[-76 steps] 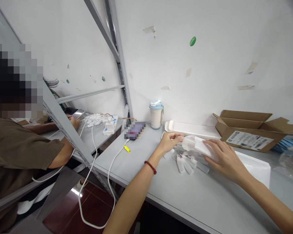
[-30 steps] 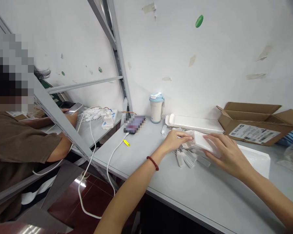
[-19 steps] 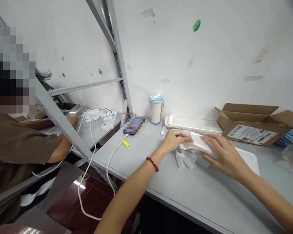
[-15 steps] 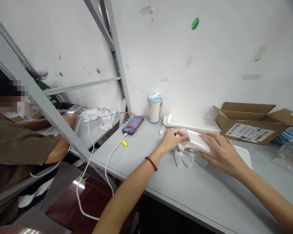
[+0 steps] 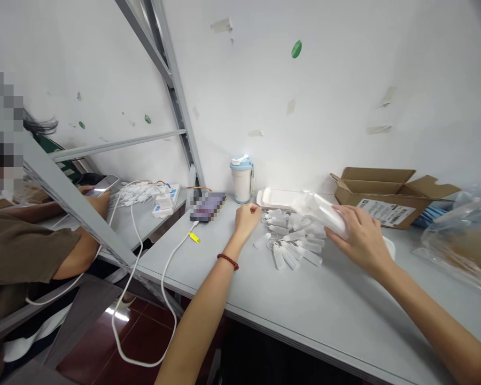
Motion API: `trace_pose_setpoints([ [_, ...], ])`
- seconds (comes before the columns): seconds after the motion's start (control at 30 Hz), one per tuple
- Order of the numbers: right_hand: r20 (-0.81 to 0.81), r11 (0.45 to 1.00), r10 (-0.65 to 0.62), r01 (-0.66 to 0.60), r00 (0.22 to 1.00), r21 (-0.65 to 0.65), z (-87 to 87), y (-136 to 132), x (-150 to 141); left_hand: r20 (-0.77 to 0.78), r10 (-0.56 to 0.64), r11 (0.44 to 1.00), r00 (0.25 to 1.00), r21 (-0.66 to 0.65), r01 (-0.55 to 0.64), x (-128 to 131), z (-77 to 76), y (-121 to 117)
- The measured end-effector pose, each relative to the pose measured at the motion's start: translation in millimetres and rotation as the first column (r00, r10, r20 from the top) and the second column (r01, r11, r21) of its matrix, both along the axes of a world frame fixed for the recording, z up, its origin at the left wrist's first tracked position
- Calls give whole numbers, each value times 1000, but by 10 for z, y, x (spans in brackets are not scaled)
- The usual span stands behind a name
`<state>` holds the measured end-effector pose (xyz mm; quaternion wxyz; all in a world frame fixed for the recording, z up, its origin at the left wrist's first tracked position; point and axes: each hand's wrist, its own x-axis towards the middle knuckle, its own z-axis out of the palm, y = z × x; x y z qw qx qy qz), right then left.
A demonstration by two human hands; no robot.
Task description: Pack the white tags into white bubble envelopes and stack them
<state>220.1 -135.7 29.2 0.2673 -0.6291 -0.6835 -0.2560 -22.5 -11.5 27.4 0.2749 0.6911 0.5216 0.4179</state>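
My right hand [image 5: 358, 238] grips a white packet in clear wrapping [image 5: 323, 213], held tilted just above the grey table [image 5: 312, 305]. Below and left of it lies a pile of small white plastic pieces [image 5: 291, 240] with loops, spread over the tabletop. My left hand [image 5: 246, 218], with a red bead bracelet on the wrist, is curled shut at the left edge of that pile; I cannot make out anything between its fingers.
A blue-lidded cup [image 5: 241, 179], a phone [image 5: 207, 206] on a white cable and a white tray [image 5: 278, 198] line the wall. An open cardboard box [image 5: 388, 200] and a plastic bag [image 5: 460, 235] are at right. Another person [image 5: 28, 251] sits left, behind a metal frame [image 5: 72, 200].
My left hand let go of the packet and drew back to the left. My right hand lifted the packet, uncovering more of the white pieces. The view swung rightward.
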Motion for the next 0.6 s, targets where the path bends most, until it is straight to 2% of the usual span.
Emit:
trace_pose_setpoints([
  [0.13, -19, 992, -124, 124, 992, 22, 4, -9, 57, -94, -17, 999, 995, -34, 14, -68, -43, 58],
  [0.33, -68, 996, -83, 81, 994, -27, -23, -21, 120, -159, -79, 995, 984, -74, 68, -52, -88, 65],
  [0.6, -55, 999, -16, 14, 998, -47, 3, -50, 32, -201, -143, 988, 969, -90, 127, -13, -141, 40],
])
